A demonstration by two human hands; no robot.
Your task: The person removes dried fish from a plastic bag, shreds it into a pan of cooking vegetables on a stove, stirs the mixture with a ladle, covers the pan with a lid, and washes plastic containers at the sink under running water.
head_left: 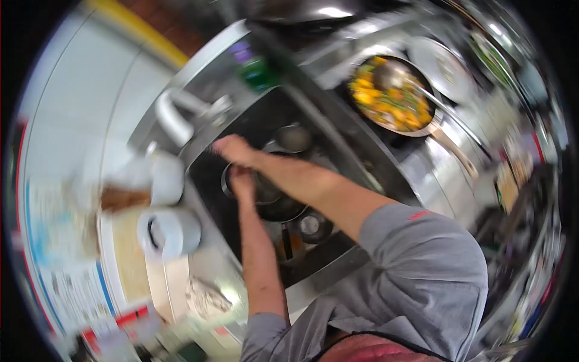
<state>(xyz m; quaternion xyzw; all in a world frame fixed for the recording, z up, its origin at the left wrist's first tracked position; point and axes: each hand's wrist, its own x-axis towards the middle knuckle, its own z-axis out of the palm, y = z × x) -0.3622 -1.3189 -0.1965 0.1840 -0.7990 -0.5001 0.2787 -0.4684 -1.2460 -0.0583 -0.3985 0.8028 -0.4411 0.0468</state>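
Both of my hands are over a dark sink [211,181] near a white faucet [175,120]. My right hand [234,149] reaches farther, close to the faucet, its fingers smeared by motion. Just below it in the view, my left hand [242,177] is at the rim of a round metal vessel in the sink; its fingers are mostly hidden. I cannot make out whether either hand holds anything. A dark round pan [283,210] lies under my forearms, with a small round metal dish [294,138] and a round lidded item [312,227] beside it.
A green bottle [256,73] with a purple cap stands on the sink's far rim. To the right, a pan of orange and green vegetables [392,99] holds a ladle [389,75], near a glass lid [443,69]. White containers [181,232] and a cloth [207,297] are on the left.
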